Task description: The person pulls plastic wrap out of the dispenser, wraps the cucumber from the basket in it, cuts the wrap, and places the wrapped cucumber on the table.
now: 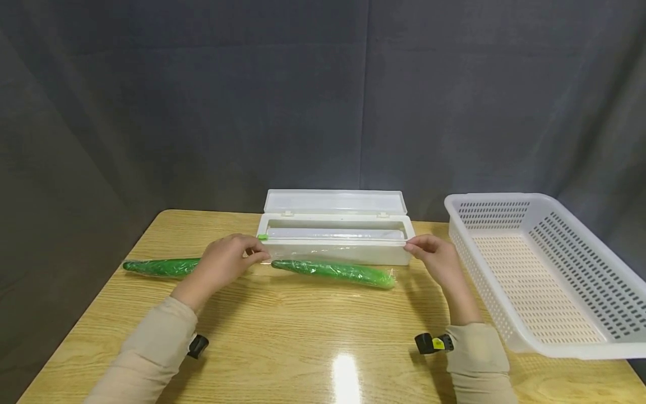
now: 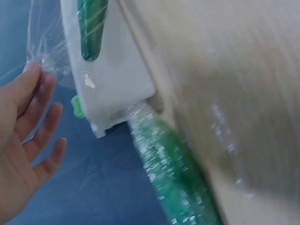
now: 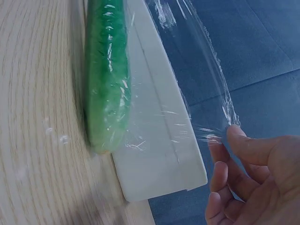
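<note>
Left hand (image 1: 227, 264) at the left end of the white wrap box (image 1: 335, 240), pinching one corner of the clear film (image 3: 197, 84) between thumb and fingertips; in the left wrist view, remaining fingers (image 2: 44, 140) spread loosely. Right hand (image 1: 434, 258) at the box's right end, pinching the opposite corner of the film between thumb and forefinger. Film stretched taut between both hands, just along the near edge of the box and above the nearer cucumber.

Box set near the far edge of the desk (image 1: 303, 331), about midway along it, lid (image 1: 335, 201) thrown open toward the back, roll lying inside. Small green tab (image 1: 262, 237) at the box's left front corner, just beside the left hand.

Wrapped cucumber (image 1: 335, 272) lying lengthwise on the desk, right against the front of the box, sheathed in crinkled film. Second wrapped cucumber (image 1: 161, 266) lying farther toward the left edge of the desk, its right end hidden behind the left hand.

White perforated basket (image 1: 550, 275) resting at the right edge of the desk, just beside the right hand, its far side overhanging the edge. Beige sleeves (image 1: 151, 348) covering both forearms.
</note>
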A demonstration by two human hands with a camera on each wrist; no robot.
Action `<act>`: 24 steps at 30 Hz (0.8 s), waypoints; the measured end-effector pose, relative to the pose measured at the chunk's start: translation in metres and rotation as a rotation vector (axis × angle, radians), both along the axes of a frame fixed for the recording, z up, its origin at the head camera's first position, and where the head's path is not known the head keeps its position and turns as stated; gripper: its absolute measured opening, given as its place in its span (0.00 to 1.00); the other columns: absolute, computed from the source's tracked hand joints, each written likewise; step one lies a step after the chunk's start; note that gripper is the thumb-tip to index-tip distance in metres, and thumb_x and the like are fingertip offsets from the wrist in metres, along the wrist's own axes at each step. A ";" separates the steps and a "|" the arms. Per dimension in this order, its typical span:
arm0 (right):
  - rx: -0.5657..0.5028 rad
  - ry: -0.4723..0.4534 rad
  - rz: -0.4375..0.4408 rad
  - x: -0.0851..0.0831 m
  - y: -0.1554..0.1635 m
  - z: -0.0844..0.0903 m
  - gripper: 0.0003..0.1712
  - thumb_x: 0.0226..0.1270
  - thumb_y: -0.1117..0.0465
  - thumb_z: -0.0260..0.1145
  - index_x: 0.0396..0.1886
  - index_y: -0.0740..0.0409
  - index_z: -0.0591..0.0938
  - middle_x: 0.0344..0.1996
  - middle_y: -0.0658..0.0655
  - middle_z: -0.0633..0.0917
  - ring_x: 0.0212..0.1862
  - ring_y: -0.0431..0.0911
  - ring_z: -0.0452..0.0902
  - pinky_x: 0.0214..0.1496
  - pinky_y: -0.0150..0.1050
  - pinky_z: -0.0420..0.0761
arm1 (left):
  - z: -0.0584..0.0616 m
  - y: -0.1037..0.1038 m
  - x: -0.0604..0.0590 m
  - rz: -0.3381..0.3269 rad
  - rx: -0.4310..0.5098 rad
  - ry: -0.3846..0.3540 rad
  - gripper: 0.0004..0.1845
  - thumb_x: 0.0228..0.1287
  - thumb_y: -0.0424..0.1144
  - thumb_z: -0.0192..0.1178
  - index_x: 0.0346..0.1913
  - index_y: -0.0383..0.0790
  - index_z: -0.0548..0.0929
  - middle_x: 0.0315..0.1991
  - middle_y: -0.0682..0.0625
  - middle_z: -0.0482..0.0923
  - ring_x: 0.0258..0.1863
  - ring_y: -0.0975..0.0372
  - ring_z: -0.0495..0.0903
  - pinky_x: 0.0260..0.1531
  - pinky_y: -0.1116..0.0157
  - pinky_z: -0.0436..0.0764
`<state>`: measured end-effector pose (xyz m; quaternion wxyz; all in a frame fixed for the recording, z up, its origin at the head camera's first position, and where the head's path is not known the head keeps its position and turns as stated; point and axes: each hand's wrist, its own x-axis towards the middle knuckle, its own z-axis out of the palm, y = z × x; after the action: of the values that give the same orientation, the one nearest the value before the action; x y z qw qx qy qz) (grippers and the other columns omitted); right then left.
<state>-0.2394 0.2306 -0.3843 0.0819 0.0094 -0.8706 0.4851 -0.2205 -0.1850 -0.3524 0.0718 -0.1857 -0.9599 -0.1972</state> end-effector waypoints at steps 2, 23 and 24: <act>0.000 0.006 -0.002 0.001 0.000 0.001 0.14 0.69 0.60 0.68 0.43 0.68 0.84 0.38 0.58 0.87 0.38 0.39 0.77 0.43 0.34 0.76 | 0.003 0.001 0.001 -0.007 -0.018 -0.001 0.06 0.64 0.47 0.67 0.37 0.50 0.88 0.30 0.60 0.81 0.34 0.62 0.79 0.34 0.56 0.78; 0.075 0.128 0.024 0.002 0.000 0.022 0.09 0.69 0.65 0.67 0.40 0.70 0.83 0.35 0.64 0.86 0.33 0.39 0.76 0.36 0.28 0.76 | 0.026 0.005 -0.003 -0.105 -0.080 -0.021 0.05 0.66 0.46 0.65 0.37 0.51 0.88 0.30 0.61 0.81 0.30 0.66 0.77 0.29 0.62 0.77; 0.085 0.130 0.018 0.002 0.001 0.023 0.09 0.69 0.65 0.67 0.39 0.70 0.83 0.35 0.63 0.86 0.33 0.39 0.76 0.35 0.28 0.76 | 0.025 0.004 -0.003 -0.107 -0.088 -0.014 0.05 0.66 0.46 0.66 0.37 0.51 0.88 0.30 0.61 0.81 0.30 0.66 0.77 0.29 0.62 0.77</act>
<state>-0.2373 0.2313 -0.3614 0.1334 0.0521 -0.8831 0.4468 -0.2237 -0.1809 -0.3273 0.0463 -0.2384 -0.9568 -0.1597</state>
